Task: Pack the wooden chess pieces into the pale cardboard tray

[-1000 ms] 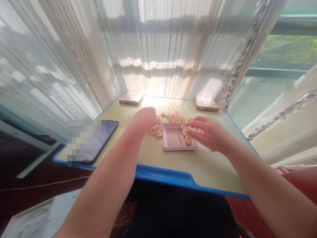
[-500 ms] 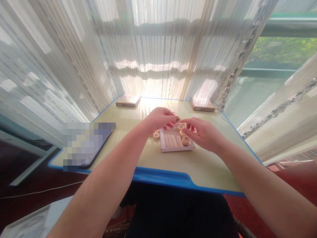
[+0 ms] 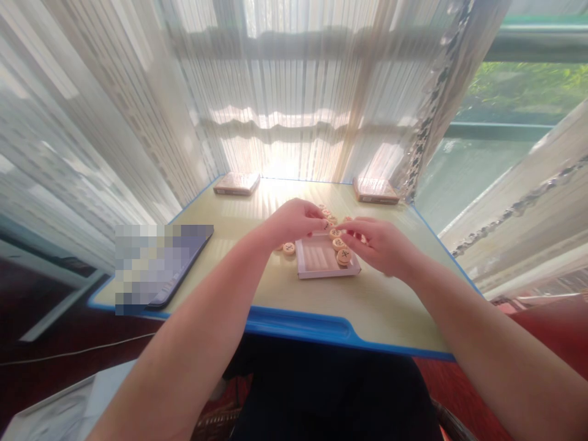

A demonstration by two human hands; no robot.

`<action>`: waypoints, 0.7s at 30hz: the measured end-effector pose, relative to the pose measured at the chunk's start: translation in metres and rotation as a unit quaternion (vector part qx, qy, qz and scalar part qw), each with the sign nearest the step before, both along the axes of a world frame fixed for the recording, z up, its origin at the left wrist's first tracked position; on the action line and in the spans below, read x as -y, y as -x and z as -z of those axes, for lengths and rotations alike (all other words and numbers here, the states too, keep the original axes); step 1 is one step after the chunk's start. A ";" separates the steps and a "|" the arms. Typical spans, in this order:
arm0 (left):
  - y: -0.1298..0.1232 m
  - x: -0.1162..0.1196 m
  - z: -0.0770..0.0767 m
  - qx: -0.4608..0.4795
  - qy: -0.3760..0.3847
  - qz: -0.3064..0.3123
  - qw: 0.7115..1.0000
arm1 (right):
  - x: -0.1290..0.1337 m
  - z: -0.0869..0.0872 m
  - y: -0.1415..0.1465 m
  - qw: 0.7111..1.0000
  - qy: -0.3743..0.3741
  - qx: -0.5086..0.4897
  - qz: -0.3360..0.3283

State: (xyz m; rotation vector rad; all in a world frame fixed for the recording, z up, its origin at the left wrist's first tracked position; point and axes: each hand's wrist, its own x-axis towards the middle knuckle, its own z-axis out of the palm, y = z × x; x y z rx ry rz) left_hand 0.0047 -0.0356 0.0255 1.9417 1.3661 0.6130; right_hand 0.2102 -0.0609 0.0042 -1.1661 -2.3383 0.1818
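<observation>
Piece [image 3: 326,226] in left hand [image 3: 296,218], now moved over to box [image 3: 318,256].

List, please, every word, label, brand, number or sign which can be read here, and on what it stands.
No text can be read with certainty.
Round pieces in the pale tray: dark characters, too blurred.
Piece left of the tray: dark character, too blurred.
Pieces beyond the tray: reddish marks, too small.
Left far box and right far box: any print too small.
Dark-framed device: partly pixelated, unreadable.

Left hand [image 3: 294,218] holding round piece [image 3: 326,226], right hand [image 3: 386,246] beside shallow box [image 3: 318,258]
</observation>
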 end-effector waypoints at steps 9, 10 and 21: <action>-0.001 0.006 0.005 -0.155 -0.034 0.073 0.985 | -0.008 0.005 -0.015 0.993 0.093 0.067 -0.011; -0.002 0.006 0.006 -0.156 -0.042 0.077 0.984 | -0.008 0.007 -0.017 0.991 0.108 0.080 -0.020; -0.008 0.006 0.008 -0.224 -0.057 0.118 0.966 | -0.016 0.018 -0.013 0.977 0.179 0.099 -0.065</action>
